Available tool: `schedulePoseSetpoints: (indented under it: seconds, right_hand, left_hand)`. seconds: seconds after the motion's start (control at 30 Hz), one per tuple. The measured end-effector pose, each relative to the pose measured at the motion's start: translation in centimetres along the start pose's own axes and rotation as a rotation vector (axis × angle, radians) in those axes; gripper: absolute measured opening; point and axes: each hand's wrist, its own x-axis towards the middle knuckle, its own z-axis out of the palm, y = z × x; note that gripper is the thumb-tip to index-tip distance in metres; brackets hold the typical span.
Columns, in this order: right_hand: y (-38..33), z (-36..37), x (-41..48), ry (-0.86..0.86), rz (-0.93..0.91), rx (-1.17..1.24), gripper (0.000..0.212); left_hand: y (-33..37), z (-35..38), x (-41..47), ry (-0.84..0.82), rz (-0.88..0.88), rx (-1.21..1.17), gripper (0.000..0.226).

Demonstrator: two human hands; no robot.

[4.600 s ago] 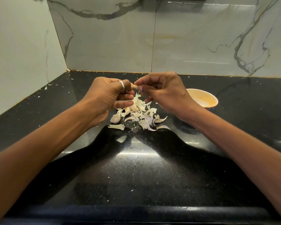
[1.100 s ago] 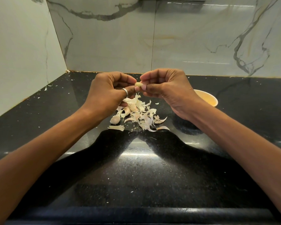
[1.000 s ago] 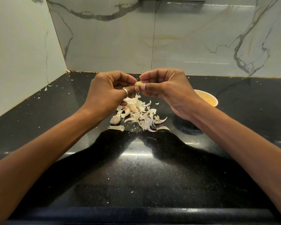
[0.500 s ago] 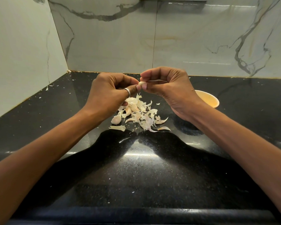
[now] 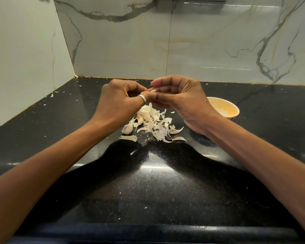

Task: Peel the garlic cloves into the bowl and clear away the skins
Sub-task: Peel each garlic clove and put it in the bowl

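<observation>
Two hands pinch one garlic clove (image 5: 152, 91) between them: the left hand (image 5: 120, 101), a ring (image 5: 142, 99) on one finger, and the right hand (image 5: 180, 101) both curl their fingertips tight on it, above the heap of skins (image 5: 153, 123). An unpeeled clove (image 5: 127, 129) lies at the heap's left edge on the black counter (image 5: 148, 182). The yellow bowl (image 5: 234, 110) stands just right of the right hand, partly hidden behind it.

On my feed, soft indoor light throws dark arm shadows and white glare across the glossy table (image 5: 42, 138); wide-angle edges bow.
</observation>
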Motion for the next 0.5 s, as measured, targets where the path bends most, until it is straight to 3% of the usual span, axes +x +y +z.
schedulePoseSetpoints:
  seconds: [0.5]
  right_hand:
    - [-0.05,0.09,0.00,-0.005,0.041,-0.028,0.027]
  left_hand:
    - [-0.04,0.07,-0.07,0.010,0.108,0.114,0.008]
